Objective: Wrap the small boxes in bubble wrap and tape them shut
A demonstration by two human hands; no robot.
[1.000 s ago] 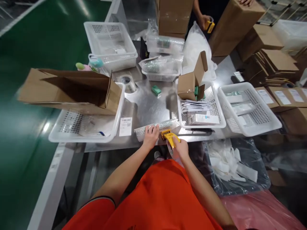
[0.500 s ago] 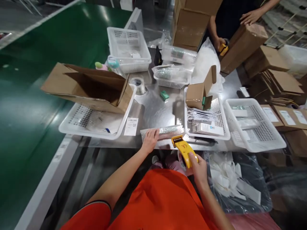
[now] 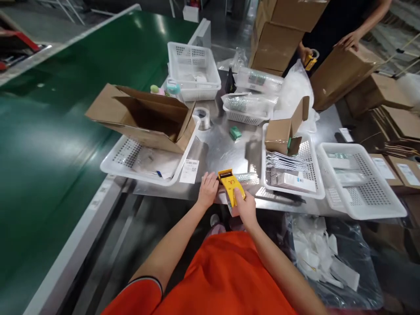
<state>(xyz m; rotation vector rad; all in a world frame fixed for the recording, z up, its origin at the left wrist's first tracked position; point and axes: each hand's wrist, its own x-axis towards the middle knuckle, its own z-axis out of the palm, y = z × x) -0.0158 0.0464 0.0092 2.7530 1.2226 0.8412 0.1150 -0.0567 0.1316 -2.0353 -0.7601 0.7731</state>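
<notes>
My right hand (image 3: pixel 245 208) is closed on a yellow tape dispenser (image 3: pixel 232 187), whose head lies over a bubble-wrapped packet (image 3: pixel 246 177) at the front edge of the metal table (image 3: pixel 218 153). Just left of the dispenser, my left hand (image 3: pixel 208 190) rests on the packet's left part, palm down, its fingers stretched out. The dispenser and my hands hide much of the packet. A white label sheet (image 3: pixel 189 171) lies to the left of my left hand.
An open cardboard box (image 3: pixel 144 116) sits on a white basket (image 3: pixel 127 170) at left. White baskets (image 3: pixel 315 192) (image 3: pixel 364 179) stand at right. Behind are a tape roll (image 3: pixel 202 117) and green block (image 3: pixel 235 133). Another person's hand (image 3: pixel 349 40) touches a tall carton (image 3: pixel 341 74).
The yellow dispenser in my right hand has moved left, over the packet and close to my left hand. My left hand stays on the packet. The whole view has shifted slightly.
</notes>
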